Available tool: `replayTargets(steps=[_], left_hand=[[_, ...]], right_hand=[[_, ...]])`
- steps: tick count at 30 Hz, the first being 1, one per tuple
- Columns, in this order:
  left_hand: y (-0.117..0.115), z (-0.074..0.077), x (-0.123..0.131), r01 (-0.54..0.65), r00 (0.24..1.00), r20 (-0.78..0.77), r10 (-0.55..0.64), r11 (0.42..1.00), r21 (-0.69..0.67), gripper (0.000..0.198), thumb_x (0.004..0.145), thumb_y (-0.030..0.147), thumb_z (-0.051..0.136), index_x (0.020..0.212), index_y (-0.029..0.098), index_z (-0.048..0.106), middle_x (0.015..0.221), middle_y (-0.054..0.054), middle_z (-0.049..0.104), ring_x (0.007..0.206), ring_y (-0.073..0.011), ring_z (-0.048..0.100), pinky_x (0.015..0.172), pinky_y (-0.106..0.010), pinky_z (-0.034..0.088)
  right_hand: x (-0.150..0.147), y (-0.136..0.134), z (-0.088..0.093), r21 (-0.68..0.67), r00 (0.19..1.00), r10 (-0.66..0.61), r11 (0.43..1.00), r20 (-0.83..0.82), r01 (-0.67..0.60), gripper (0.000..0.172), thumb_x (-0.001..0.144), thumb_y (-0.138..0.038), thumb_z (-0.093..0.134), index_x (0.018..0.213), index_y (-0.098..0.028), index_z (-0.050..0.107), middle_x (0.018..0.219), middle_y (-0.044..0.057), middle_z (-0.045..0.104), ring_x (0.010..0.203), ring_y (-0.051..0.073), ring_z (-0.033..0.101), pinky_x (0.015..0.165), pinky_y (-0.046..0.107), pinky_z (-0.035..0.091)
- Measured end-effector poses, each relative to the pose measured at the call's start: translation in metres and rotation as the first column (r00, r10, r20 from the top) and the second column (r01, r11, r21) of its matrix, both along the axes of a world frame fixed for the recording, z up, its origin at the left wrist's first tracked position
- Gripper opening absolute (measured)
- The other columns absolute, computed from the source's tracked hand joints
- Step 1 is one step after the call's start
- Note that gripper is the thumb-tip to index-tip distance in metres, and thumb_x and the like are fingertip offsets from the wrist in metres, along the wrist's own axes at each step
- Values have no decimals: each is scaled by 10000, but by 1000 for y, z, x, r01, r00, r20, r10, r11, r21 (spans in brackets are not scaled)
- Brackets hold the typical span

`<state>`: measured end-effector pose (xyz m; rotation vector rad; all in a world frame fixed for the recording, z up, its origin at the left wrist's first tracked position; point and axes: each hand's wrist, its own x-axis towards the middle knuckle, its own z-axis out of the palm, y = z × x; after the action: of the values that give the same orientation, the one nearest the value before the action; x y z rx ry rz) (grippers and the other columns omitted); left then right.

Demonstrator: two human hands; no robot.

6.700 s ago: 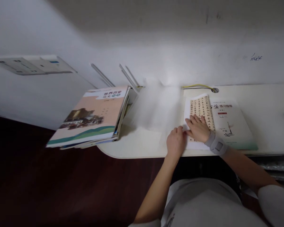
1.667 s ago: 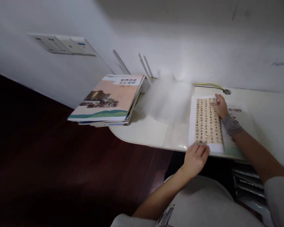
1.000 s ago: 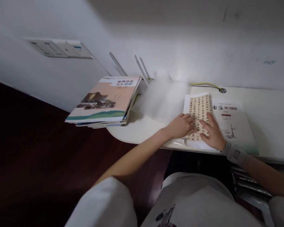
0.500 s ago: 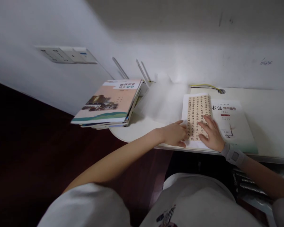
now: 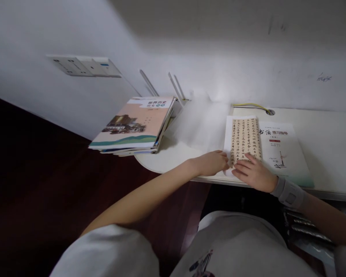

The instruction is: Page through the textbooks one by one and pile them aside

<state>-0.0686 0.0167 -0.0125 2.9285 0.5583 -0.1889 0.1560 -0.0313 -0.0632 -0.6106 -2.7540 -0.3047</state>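
Note:
A narrow calligraphy booklet [image 5: 243, 134], its tan page printed with columns of black Chinese characters, lies on the desk near the front edge. Its right side overlaps a white calligraphy practice book [image 5: 286, 154] with a green lower edge. My left hand [image 5: 215, 163] has its fingers curled together at the booklet's lower left edge; the thumb is hidden. Across the lower right part of the page rests my right hand [image 5: 256, 174], fingers stretched out and slightly apart, covering some characters. A grey band circles the right wrist.
A stack of books [image 5: 132, 125] with a pink history book on top overhangs the desk's rounded left end. Behind it stand pale upright antennas [image 5: 175, 85]. A clear plastic sheet [image 5: 202, 123] lies mid-desk. A yellow cable [image 5: 250, 104] runs to a hole near the wall.
My right hand has slid down and left over the page, its fingers closer together. My left fingers have curled in more at the edge. The booklet has shifted slightly right.

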Motion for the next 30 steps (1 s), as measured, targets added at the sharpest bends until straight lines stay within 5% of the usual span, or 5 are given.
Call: replayTargets(steps=[10, 16, 25, 30], left_hand=[[0, 11, 1, 22, 1000, 13, -21, 994, -104, 235, 784, -23, 491, 759, 145, 653, 791, -73, 683, 826, -176, 613, 771, -256, 442], [1, 16, 1, 79, 994, 90, -59, 967, -242, 257, 760, -28, 481, 728, 172, 639, 765, -49, 681, 813, -170, 610, 794, -281, 447], [6, 13, -3, 122, 972, 228, -51, 944, -306, 242, 770, 1, 477, 650, 187, 575, 748, -28, 655, 734, -151, 576, 781, -296, 438], [8, 9, -5, 93, 985, 159, -60, 973, -210, 220, 782, -13, 467, 731, 181, 557, 782, -38, 657, 801, -164, 578, 820, -287, 429]], right_hand=[[-37, -15, 1, 89, 968, -189, 980, 163, 176, 326, 929, -135, 416, 1214, -161, 571, 1094, 132, 666, 942, 232, 590, 746, 388, 440], [-48, -21, 2, 68, 921, -358, 934, 155, 352, 230, 893, -118, 466, 1015, -121, 661, 1065, 175, 675, 912, 260, 580, 728, 406, 426], [-60, -20, 2, -43, 912, -391, 916, 124, 399, 262, 900, -130, 457, 1065, -149, 659, 962, 160, 682, 889, 267, 559, 707, 416, 403], [-40, -13, 2, -105, 959, -245, 960, 143, 261, 409, 904, -126, 454, 1284, -248, 545, 1077, 99, 646, 940, 232, 541, 785, 385, 410]])
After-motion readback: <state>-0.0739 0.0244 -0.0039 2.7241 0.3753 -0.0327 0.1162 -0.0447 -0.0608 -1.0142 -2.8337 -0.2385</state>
